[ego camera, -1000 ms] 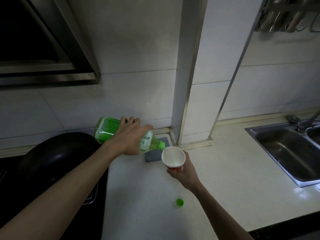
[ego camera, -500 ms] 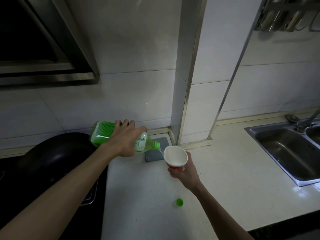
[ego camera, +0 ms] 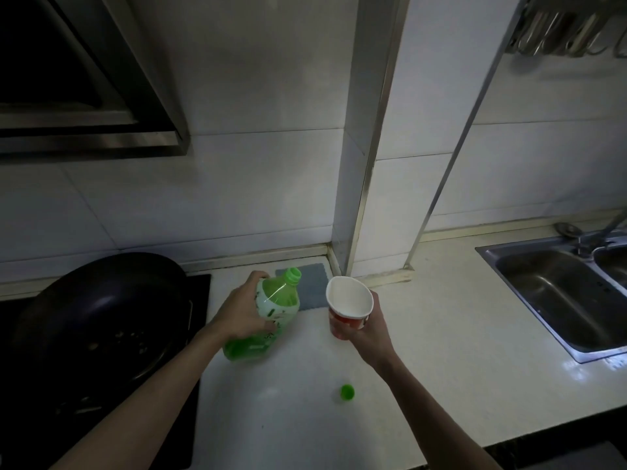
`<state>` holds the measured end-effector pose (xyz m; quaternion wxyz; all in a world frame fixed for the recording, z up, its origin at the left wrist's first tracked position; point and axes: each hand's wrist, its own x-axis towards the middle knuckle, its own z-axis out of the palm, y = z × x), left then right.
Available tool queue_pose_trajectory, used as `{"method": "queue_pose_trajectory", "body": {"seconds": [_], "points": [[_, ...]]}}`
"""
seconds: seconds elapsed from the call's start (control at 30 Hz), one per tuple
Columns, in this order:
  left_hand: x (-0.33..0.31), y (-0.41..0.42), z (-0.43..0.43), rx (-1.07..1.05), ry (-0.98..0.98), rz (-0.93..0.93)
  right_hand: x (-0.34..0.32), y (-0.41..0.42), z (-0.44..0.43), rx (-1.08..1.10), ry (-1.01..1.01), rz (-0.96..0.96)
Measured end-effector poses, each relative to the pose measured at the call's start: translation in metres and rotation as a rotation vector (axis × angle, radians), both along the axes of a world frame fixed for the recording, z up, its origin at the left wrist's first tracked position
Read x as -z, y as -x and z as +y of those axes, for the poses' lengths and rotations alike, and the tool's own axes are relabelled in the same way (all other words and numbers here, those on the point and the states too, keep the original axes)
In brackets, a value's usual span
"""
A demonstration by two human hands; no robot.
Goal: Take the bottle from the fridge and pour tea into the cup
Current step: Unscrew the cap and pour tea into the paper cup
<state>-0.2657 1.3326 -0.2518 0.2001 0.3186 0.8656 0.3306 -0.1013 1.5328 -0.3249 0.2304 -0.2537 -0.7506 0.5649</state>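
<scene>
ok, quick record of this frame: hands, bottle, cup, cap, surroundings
left hand: grips bottle
bottle: green, uncapped, mouth up, leaning slightly
right hand: holds cup
cup: white inside, red outside, tilted; fill level cannot be told
cap: green, loose on counter
nearby: wok at left, sink at right

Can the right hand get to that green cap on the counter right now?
Likely within reach, but not free: the right hand grips the cup. The cap lies on the counter close by, nothing between.
</scene>
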Motion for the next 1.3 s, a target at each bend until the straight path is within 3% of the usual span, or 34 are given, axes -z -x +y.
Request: {"method": "queue_pose_trajectory", "body": {"seconds": [1.3], "points": [[0.095,-0.024,-0.023,-0.153,-0.149,-0.151,0.066,0.052,0.035,0.076,0.115,-0.129]]}}
